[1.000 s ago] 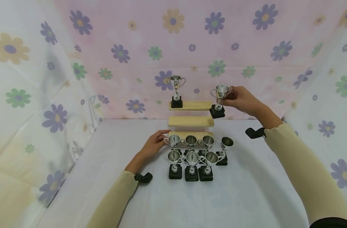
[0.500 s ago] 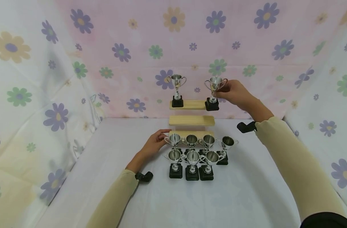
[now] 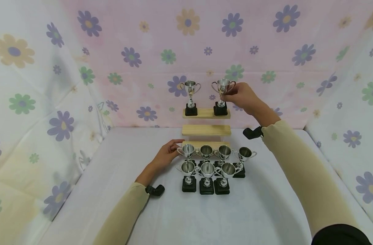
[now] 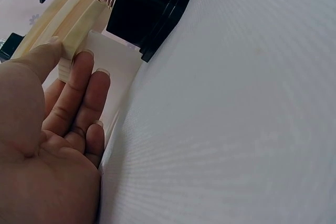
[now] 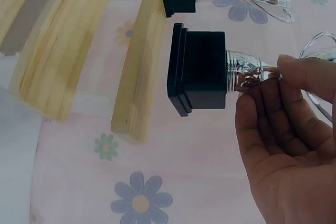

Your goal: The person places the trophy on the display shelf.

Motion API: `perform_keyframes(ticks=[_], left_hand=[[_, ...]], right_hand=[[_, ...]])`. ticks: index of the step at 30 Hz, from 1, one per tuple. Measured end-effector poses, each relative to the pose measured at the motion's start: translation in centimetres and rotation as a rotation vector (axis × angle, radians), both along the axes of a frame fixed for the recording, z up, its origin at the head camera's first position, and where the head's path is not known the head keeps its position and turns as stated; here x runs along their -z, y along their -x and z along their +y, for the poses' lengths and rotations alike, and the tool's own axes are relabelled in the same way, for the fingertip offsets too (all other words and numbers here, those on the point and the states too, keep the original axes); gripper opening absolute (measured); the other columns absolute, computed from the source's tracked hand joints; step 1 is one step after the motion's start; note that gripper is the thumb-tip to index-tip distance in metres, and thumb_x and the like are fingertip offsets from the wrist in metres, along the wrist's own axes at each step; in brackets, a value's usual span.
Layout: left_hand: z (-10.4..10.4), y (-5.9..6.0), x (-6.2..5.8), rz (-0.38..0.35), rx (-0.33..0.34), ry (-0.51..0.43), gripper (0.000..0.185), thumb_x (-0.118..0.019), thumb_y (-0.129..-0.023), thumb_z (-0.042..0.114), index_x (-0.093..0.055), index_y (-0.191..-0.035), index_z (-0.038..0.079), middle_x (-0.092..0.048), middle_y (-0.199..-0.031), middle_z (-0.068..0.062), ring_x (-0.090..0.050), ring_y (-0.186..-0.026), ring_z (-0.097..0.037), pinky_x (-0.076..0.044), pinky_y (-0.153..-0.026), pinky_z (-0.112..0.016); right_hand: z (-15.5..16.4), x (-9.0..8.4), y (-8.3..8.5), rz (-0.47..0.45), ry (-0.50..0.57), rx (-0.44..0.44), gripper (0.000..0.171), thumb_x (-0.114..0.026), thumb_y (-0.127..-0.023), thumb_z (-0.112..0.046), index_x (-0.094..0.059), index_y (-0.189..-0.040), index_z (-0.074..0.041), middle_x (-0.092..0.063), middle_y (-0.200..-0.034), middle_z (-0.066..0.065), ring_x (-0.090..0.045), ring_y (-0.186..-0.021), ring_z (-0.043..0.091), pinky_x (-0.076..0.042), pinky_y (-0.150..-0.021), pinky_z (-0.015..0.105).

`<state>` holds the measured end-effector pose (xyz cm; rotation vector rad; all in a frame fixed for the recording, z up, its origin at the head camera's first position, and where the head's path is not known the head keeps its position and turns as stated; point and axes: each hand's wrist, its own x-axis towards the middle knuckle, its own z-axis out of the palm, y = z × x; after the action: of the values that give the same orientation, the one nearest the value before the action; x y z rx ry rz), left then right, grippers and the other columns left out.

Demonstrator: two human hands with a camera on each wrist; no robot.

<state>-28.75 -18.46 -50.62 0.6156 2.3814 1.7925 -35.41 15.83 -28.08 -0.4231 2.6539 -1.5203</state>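
Observation:
My right hand (image 3: 245, 98) pinches a small silver trophy cup (image 3: 220, 107) by its stem, above the right part of the top board (image 3: 202, 113) of a wooden stepped stand. In the right wrist view a narrow gap shows between its black base (image 5: 202, 70) and that board (image 5: 134, 72). Another trophy (image 3: 190, 109) stands upright on the board's left end. Low at the left, my left hand (image 3: 165, 157) grips the end of the lowest board (image 4: 81, 30), thumb on one face and fingers against the other.
Several more trophies (image 3: 206, 187) stand in two rows on the white-covered table (image 3: 253, 211), close in front of the stand. The middle board (image 3: 206, 130) lies below the top one. A flowered cloth (image 3: 143, 88) hangs behind, with more at both sides.
My right hand has carried its trophy leftward and up from beside the stand to above the top board, and the cup has become more upright. The left hand has stayed in place.

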Motion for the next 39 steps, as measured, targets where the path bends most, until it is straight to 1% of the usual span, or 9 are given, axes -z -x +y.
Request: perform_keyframes(ticks=[5,8,13,18,22,29,33,39], left_hand=[[0.0,-0.1,-0.1,0.013,-0.001,0.006,0.047,-0.064,-0.107,0.009,-0.053,-0.153,0.006,-0.075,-0.109,-0.014,-0.069,-0.098,-0.011,-0.048,-0.087,-0.025],[-0.1,-0.1,-0.2,0.029,0.0,0.01,0.047,-0.064,-0.108,0.008,-0.052,-0.153,0.003,-0.075,-0.109,-0.016,-0.069,-0.097,-0.011,-0.047,-0.086,-0.025],[-0.1,-0.1,-0.1,0.019,0.003,0.017,0.047,-0.063,-0.108,0.01,-0.052,-0.154,0.004,-0.076,-0.109,-0.013,-0.069,-0.098,-0.01,-0.047,-0.086,-0.025],[-0.1,-0.1,0.0,0.015,0.003,0.023,0.047,-0.064,-0.108,0.01,-0.052,-0.153,0.006,-0.076,-0.109,-0.011,-0.069,-0.099,-0.012,-0.047,-0.087,-0.026],[-0.1,0.0,0.2,0.019,0.007,0.019,0.047,-0.064,-0.108,0.012,-0.052,-0.153,0.006,-0.076,-0.109,-0.01,-0.07,-0.099,-0.012,-0.047,-0.087,-0.025],[-0.1,0.0,0.1,0.003,0.001,0.015,0.047,-0.065,-0.107,0.011,-0.053,-0.153,0.008,-0.076,-0.109,-0.011,-0.07,-0.1,-0.013,-0.047,-0.088,-0.026],[-0.1,-0.2,0.0,0.002,-0.003,0.016,0.048,-0.065,-0.107,0.011,-0.053,-0.153,0.008,-0.076,-0.11,-0.012,-0.07,-0.101,-0.013,-0.047,-0.088,-0.026],[0.0,-0.2,-0.1,0.006,-0.001,0.008,0.047,-0.065,-0.107,0.011,-0.053,-0.153,0.008,-0.076,-0.11,-0.012,-0.07,-0.102,-0.013,-0.047,-0.089,-0.026]], right_hand=[[-1.0,0.0,0.4,-0.003,0.005,-0.007,0.035,-0.073,-0.102,-0.014,-0.072,-0.128,0.009,-0.061,-0.135,0.023,-0.054,-0.134,0.035,-0.041,-0.114,0.054],[-1.7,0.0,0.7,-0.009,0.021,0.001,0.034,-0.073,-0.102,-0.014,-0.073,-0.128,0.008,-0.062,-0.134,0.023,-0.054,-0.133,0.035,-0.041,-0.114,0.054],[-2.6,0.5,1.2,-0.043,0.069,0.013,0.032,-0.07,-0.103,-0.01,-0.071,-0.127,0.01,-0.06,-0.132,0.022,-0.052,-0.136,0.035,-0.04,-0.115,0.053],[-3.0,0.9,1.5,-0.065,0.068,0.025,0.032,-0.071,-0.102,-0.011,-0.071,-0.127,0.009,-0.057,-0.137,0.022,-0.048,-0.142,0.035,-0.039,-0.117,0.052],[-3.3,1.1,1.8,-0.068,0.07,0.023,0.032,-0.072,-0.102,-0.012,-0.072,-0.127,0.008,-0.057,-0.139,0.022,-0.048,-0.142,0.036,-0.038,-0.118,0.052],[-3.8,1.8,2.3,-0.087,0.122,0.031,0.03,-0.073,-0.102,-0.012,-0.071,-0.125,0.008,-0.057,-0.134,0.019,-0.049,-0.139,0.035,-0.039,-0.117,0.051],[-4.1,2.1,2.4,-0.095,0.118,0.04,0.029,-0.071,-0.103,-0.011,-0.07,-0.125,0.007,-0.058,-0.132,0.017,-0.05,-0.139,0.033,-0.039,-0.117,0.05],[-4.6,2.1,2.5,-0.079,0.098,0.028,0.03,-0.071,-0.103,-0.011,-0.071,-0.126,0.007,-0.057,-0.136,0.019,-0.048,-0.142,0.034,-0.04,-0.117,0.05]])
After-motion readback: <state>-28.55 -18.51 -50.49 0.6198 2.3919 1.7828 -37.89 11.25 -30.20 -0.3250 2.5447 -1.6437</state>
